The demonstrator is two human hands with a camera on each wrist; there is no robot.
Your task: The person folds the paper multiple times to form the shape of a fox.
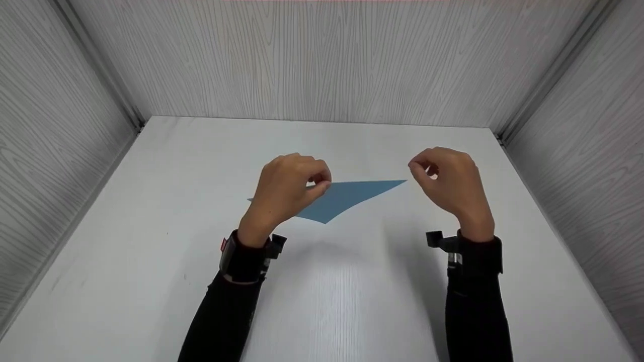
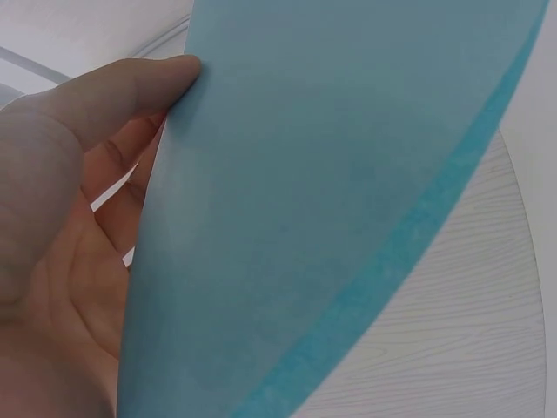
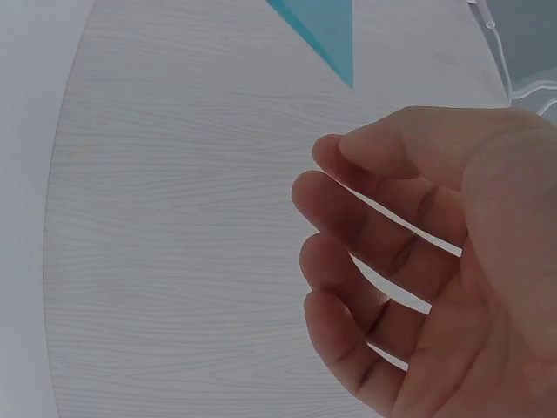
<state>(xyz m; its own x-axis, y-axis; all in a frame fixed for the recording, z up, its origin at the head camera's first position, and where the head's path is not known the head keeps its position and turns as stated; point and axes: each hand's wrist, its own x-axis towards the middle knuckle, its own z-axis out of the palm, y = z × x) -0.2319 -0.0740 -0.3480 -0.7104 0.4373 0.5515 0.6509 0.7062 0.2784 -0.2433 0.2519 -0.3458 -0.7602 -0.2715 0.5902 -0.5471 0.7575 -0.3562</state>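
Observation:
A thin blue sheet of paper (image 1: 347, 197) tapers to a point at the right. My left hand (image 1: 289, 186) pinches its edge between thumb and fingers and covers part of it in the head view. In the left wrist view the paper (image 2: 305, 174) hangs in front of the palm, with a brighter blue strip along its slanting edge. Close to the pointed corner is my right hand (image 1: 448, 178), thumb and forefinger together and nothing between them. The right wrist view has that corner (image 3: 331, 43) apart from the loosely bent fingers (image 3: 331, 205).
A white table (image 1: 322, 301) lies beneath both hands. Grey wood-grain panels stand at the back (image 1: 322, 60), the left (image 1: 50, 125) and the right (image 1: 588, 125). Each wrist wears a black strap with a small camera.

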